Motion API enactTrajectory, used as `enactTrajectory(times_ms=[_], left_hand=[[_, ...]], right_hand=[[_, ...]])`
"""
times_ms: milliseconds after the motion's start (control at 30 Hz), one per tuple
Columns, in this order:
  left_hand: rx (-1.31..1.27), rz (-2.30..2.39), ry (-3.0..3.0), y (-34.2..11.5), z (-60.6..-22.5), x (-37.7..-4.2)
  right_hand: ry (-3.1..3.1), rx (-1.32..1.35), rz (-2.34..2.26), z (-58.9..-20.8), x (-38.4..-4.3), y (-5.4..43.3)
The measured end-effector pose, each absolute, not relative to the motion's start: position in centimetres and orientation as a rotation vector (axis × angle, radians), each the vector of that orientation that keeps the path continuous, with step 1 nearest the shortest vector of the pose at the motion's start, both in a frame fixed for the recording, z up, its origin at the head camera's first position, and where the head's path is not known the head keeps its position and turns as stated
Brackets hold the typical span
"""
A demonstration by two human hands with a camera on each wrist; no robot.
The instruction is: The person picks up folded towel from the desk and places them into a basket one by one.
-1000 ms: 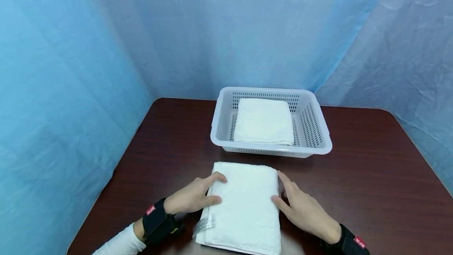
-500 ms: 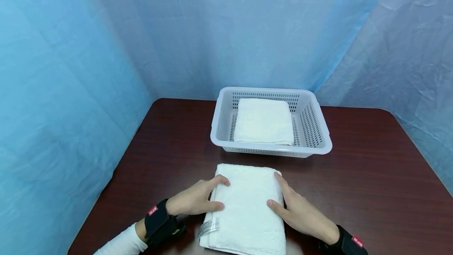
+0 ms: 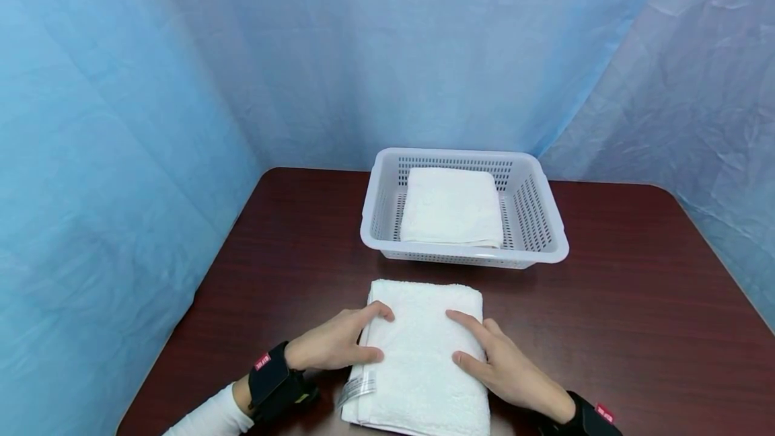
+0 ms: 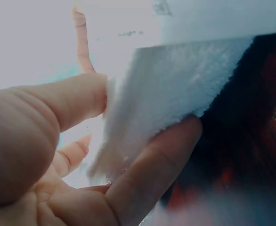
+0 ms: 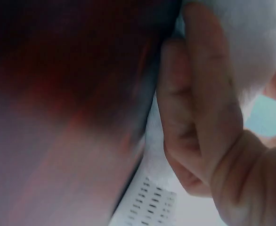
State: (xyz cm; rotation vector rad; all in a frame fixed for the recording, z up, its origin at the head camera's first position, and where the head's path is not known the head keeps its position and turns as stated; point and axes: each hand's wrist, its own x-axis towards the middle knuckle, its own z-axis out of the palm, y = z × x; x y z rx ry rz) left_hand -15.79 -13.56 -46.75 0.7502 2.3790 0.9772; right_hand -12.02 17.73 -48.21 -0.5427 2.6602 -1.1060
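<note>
A folded white towel (image 3: 426,382) lies near the front of the table, a printed tag (image 3: 358,387) sticking out at its left edge. My left hand (image 3: 336,342) grips the left side; in the left wrist view the thumb (image 4: 81,99) is on one face and fingers (image 4: 157,165) are beneath the towel's edge. On the opposite side, my right hand (image 3: 511,362) holds the towel's edge with thumb and index finger over the top. The other fingers (image 5: 180,108) sit curled against the side and underside in the right wrist view.
Behind the towel stands a pale plastic basket (image 3: 547,247) with slotted walls. Another folded white towel (image 3: 451,206) lies inside it. The dark wooden table (image 3: 630,288) extends to both sides, and blue cloth (image 3: 387,52) hangs behind it.
The towel has shifted slightly right and towards me, the left hand moving with it. My right hand's index finger has come from the towel's far right corner onto its top.
</note>
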Motion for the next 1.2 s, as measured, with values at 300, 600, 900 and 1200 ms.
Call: enactTrajectory(times_ms=[300, 600, 900, 1200], left_hand=[[0.779, 0.985, 2.375, -13.7, -46.4, -15.6], [0.8, 1.002, 2.384, -13.4, -45.1, -15.2], [0.851, 1.058, 2.428, -13.2, -42.7, -15.0], [0.954, 1.098, 2.487, -13.0, -40.2, -16.1]], right_hand=[[2.654, -0.559, -1.185, -47.8, -11.8, 17.4], [2.71, -0.549, -1.206, -46.7, -11.1, 17.4], [2.829, -0.723, -1.249, -44.3, -11.0, 17.8], [2.857, -0.78, -1.272, -42.1, -12.2, 18.4]])
